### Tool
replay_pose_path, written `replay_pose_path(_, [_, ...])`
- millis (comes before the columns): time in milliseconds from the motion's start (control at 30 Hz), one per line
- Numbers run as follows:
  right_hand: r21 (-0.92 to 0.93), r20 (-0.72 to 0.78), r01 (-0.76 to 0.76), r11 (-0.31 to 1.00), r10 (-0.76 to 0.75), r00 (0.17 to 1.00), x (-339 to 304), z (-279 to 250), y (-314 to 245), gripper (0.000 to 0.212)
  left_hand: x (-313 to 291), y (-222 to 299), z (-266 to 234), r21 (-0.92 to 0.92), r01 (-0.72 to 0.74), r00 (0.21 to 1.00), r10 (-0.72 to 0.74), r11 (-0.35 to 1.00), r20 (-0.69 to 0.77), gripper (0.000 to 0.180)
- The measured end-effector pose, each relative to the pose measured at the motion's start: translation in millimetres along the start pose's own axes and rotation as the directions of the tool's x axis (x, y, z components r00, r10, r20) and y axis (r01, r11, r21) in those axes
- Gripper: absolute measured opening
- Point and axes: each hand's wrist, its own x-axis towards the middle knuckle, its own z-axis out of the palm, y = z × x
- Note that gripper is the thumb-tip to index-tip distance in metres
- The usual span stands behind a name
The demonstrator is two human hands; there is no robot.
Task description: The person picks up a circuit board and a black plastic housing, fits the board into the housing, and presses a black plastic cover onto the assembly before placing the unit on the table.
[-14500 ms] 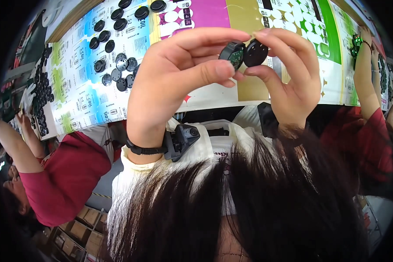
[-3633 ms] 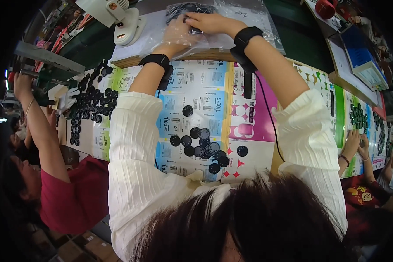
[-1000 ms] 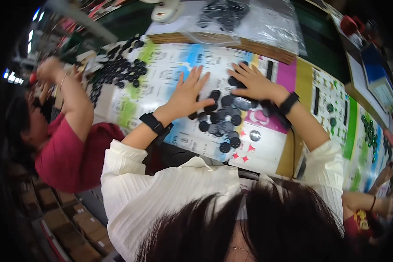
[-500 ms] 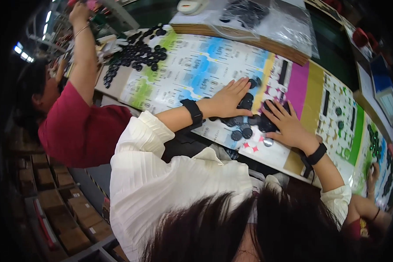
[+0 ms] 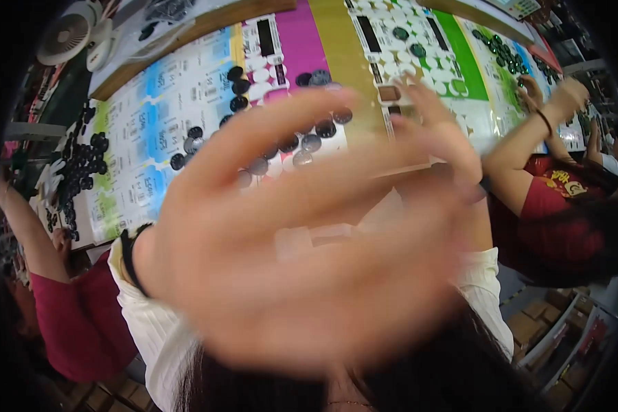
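Left hand close to the lens; black discs partly screened.

My view is mostly filled by the left hand, motion-blurred, its fingers reaching rightward; I cannot tell whether it grips anything, nor identify the pale patch across it. The right hand sits behind it with fingers parted and bent; its lower part is covered, so I cannot confirm its contents. The black discs lie on the printed table surface, beyond and beside the left fingers, which hide an unknown number. The clear bag is cut off by the upper edge.
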Motion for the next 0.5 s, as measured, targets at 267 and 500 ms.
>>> replay_pose_path(267, [-0.214,-0.259,-0.351,0.912,0.293,0.920,53,6,92,0.066,13,18,19,-0.230,-0.008,0.986,0.046,0.973,0.159,0.019])
replay_pose_path(500, [-0.146,-0.192,-0.544,0.826,0.516,0.835,109,-26,65,0.061,18,-20,37,-0.434,-0.217,0.911,0.341,0.874,0.231,0.022])
